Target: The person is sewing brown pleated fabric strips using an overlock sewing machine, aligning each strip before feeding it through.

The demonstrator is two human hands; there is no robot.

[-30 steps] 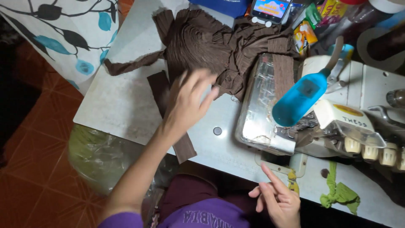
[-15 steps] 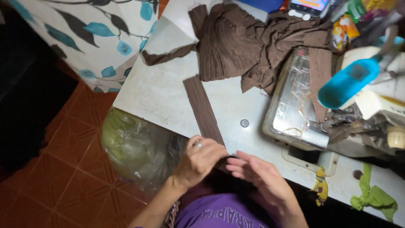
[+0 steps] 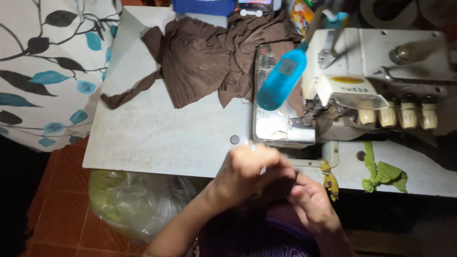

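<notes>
1. We are looking down at a grey table (image 3: 157,138) with a sewing machine (image 3: 376,81) at the right.
2. Both hands are sitting together at the near table edge, just in front of the machine's metal plate (image 3: 278,128).
3. Left hand (image 3: 250,173) is curling its fingers in, knuckles up; right hand (image 3: 312,204) is touching it from below right.
4. We cannot tell what the hands are pinching; the spot between them is dark and blurred. Whether either one is clamped on anything is not showing.
5. Brown cloth (image 3: 209,57) is lying bunched at the far side of the table, well apart from the hands, one edge reaching the machine.
6. A brown strip (image 3: 128,93) is trailing off the cloth toward the left table edge.
7. A blue bottle (image 3: 282,78) is lying tilted over the plate, beside the cloth.
8. Green rag (image 3: 383,173) is sitting on the table right of the hands.
9. A clear plastic bag (image 3: 138,200) is sitting on the tiled floor under the table's near edge.
10. A leaf-print curtain (image 3: 47,71) is hanging at the left.
</notes>
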